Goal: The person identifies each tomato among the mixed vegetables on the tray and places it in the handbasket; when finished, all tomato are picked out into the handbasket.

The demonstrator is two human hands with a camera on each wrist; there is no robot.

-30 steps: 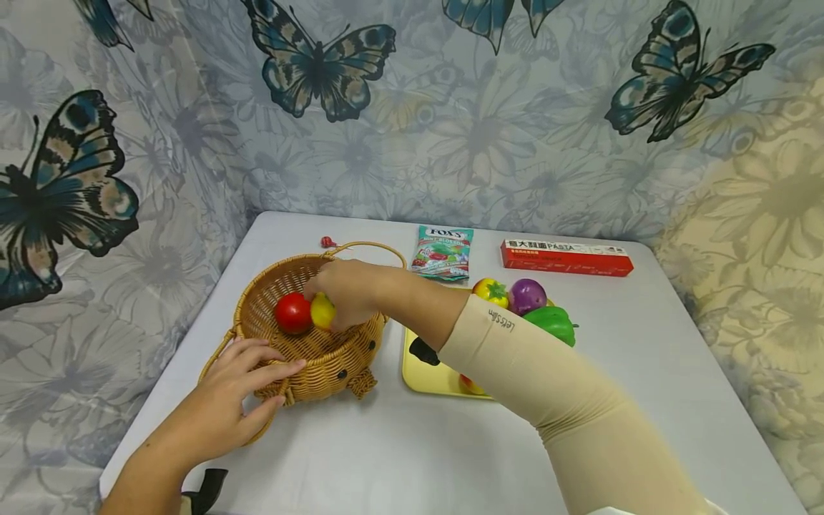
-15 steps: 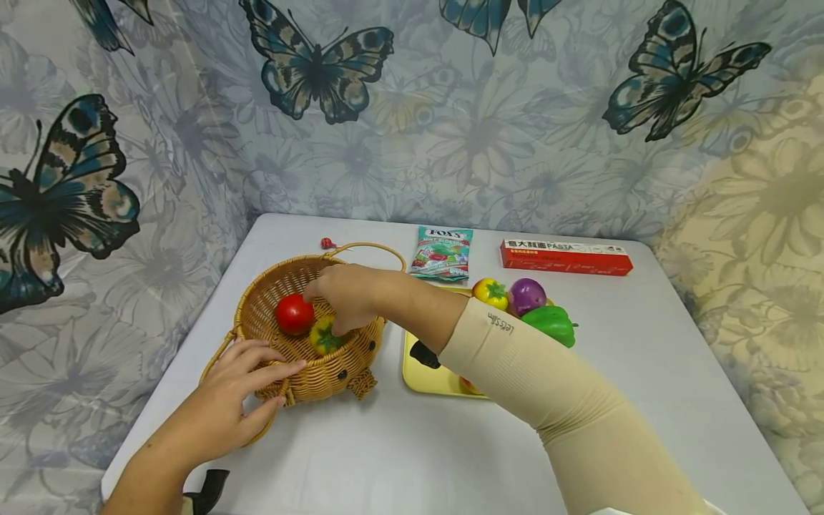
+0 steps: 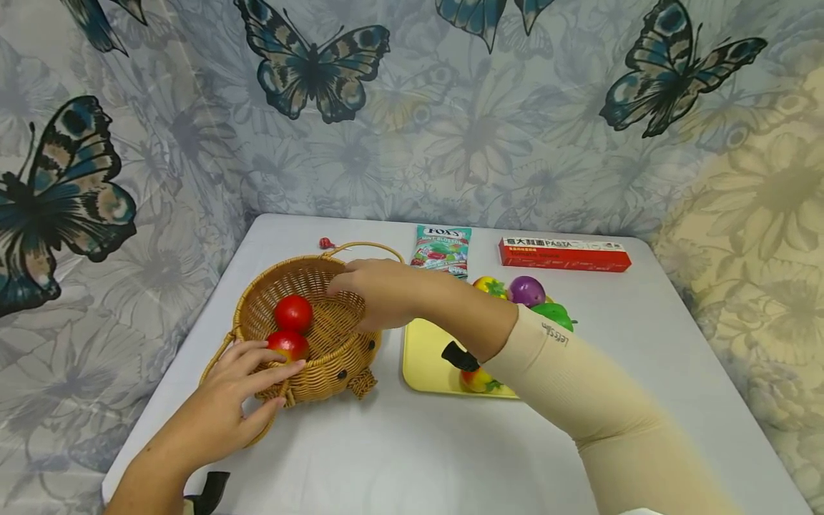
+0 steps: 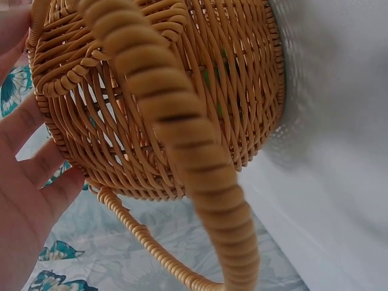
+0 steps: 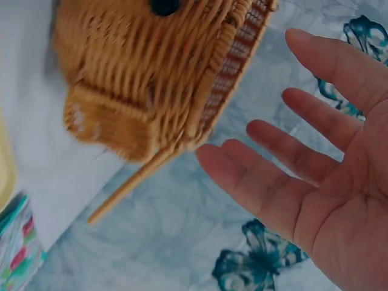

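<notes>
Your left hand [image 3: 238,390] rests on the near left rim of the round, tan woven wicker basket [image 3: 322,390], its fingers extended and lying apart, the fingertips over the edge. Your right hand [image 3: 380,293] is above the basket's right side, and the right wrist view shows its fingers spread and loosely straight, the palm bare. Inside the basket you have a glossy, round red fruit [image 3: 292,313] and, just beside it on the near side, a round red-and-yellow fruit [image 3: 290,343], partly behind your left fingers in the head view. To the basket's right on the white table [image 3: 386,458] sits a yellow rectangular tray [image 3: 421,368], partly hidden by your right arm. At the tray you can see a yellow fruit with a green top [image 3: 491,285], a shiny purple ball-shaped piece [image 3: 526,291], a green bell pepper [image 3: 555,312] and a red-and-yellow piece with green leaves [image 3: 478,380]. Behind the tray lie a teal FOX'S candy bag [image 3: 442,249] and a long red-and-white PASTA box [image 3: 565,254].
</notes>
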